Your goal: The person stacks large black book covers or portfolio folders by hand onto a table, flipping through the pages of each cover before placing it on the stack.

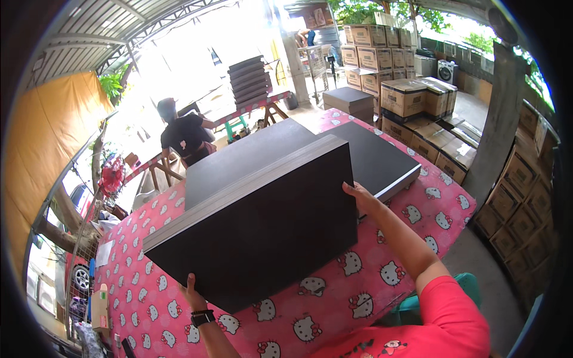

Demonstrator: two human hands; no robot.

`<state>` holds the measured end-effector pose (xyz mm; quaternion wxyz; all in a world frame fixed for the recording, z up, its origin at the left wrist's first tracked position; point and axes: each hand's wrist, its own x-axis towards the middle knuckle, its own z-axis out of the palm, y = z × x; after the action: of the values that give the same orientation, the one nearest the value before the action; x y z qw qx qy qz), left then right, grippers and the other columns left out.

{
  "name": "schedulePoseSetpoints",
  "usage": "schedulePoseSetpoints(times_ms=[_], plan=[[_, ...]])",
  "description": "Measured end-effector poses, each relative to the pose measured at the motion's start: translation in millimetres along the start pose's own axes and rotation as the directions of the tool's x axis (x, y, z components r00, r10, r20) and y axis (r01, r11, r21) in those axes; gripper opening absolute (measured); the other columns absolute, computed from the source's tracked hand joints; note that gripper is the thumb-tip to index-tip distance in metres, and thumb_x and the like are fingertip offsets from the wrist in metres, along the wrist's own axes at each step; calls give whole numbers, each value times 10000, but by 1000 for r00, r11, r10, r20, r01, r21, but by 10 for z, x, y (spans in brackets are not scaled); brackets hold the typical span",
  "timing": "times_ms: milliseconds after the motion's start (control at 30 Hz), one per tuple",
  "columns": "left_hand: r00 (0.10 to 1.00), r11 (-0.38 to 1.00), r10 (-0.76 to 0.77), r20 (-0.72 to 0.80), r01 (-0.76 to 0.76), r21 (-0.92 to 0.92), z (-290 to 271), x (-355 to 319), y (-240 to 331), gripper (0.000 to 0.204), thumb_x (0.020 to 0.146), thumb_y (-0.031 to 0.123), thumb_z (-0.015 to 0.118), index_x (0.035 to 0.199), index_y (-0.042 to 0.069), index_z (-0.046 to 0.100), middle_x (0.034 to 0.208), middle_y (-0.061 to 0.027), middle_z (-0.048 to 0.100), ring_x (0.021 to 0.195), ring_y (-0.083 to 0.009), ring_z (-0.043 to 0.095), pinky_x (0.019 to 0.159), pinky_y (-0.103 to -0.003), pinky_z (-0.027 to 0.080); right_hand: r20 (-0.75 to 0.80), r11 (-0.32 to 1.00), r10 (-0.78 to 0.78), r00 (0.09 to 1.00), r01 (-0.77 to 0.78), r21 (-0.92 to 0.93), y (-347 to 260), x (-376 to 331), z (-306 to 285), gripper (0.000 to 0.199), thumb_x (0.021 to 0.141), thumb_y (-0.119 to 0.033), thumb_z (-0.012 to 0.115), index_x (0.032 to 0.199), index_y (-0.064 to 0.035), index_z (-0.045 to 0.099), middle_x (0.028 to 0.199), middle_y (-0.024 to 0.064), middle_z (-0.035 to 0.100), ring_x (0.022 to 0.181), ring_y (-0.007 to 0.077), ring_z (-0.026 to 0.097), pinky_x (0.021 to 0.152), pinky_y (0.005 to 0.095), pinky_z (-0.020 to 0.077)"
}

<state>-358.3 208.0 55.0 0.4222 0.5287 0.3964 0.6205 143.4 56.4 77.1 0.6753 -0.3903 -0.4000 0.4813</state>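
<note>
A thick stack of black rectangular boards (268, 227) stands tilted on its long edge over the pink table, its layered grey edges showing along the top. My left hand (192, 293), with a dark watch on the wrist, grips its lower left side, thumb on the black face. At the upper right side my right hand (360, 196) holds it, thumb likewise in front. The other fingers of both hands are mostly hidden behind the boards. Just beyond lies a flat grey panel stack (250, 149). Another dark panel stack (382, 156) with pale edges lies right of it.
A pink cat-print cloth (307, 328) covers the table. Cardboard boxes (403, 98) are piled at the back right, more boxes (519, 191) along the right side. A person in a black shirt (186, 136) works at a far table near stacked dark panels (248, 80). A green chair (468, 289) stands close by.
</note>
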Motion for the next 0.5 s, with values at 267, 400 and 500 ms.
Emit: schedulePoseSetpoints(times_ms=[267,400,500], plan=[[971,963,-92,222,144,-229,-121,333,266,626,908,505,465,1257,-14,453,1198,-122,540,1067,-239,545,919,-363,440,24,932,-310,950,309,-187,-376,103,191,531,843,-318,663,1223,-1,470,1119,65,564,1015,128,524,873,279,434],[984,989,-102,149,116,-90,-75,253,190,657,931,516,387,1333,-4,382,1316,-116,461,1195,-250,452,1019,-388,352,-39,961,-258,965,252,-113,-346,-60,174,490,843,-246,674,1218,-3,474,1087,44,579,1008,118,526,882,269,424],[981,971,61,184,-15,-240,-283,-21,283,666,928,520,387,1362,16,346,1341,-120,435,1217,-262,431,1027,-407,341,-19,929,-349,937,343,-138,-439,-388,271,471,847,-229,672,1210,0,478,1077,38,583,1006,108,522,885,266,423]])
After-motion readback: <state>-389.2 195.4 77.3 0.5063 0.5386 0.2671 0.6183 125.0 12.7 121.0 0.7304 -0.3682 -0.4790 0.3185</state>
